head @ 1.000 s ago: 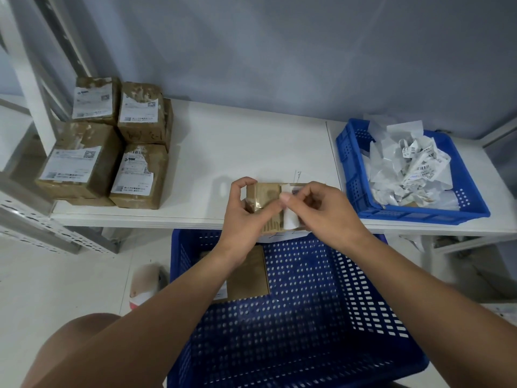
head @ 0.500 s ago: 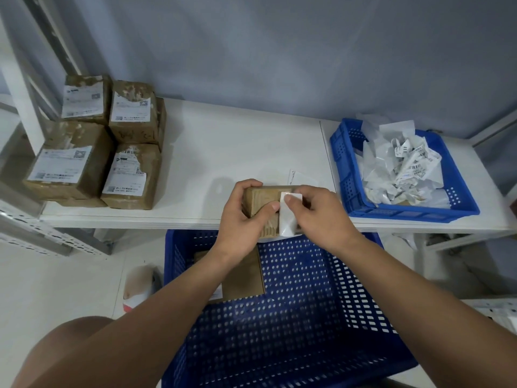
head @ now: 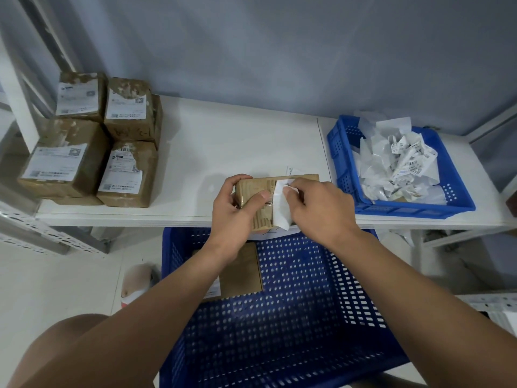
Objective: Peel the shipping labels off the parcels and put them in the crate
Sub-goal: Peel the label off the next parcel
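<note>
Brown cardboard parcel [head: 251, 189] at front edge of white shelf [head: 223, 141]: left hand [head: 232, 211] grips it, right hand [head: 319, 208] pinches its half-lifted white label [head: 281, 212]. Blue perforated crate [head: 293, 317] below holds another parcel [head: 240, 273], forearm-obscured, label status unclear. Label-filled blue tray [head: 414, 210] right; four labelled parcels [head: 84, 152] left.

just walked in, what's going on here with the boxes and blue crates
A person is peeling a shipping label off a small brown parcel. The left hand grips the parcel at the front edge of the white shelf while the right hand pinches the partly lifted label. Four labelled parcels sit at the shelf's left, the small blue crate on the right holds crumpled labels, and the large blue crate below holds a loose parcel.
</note>
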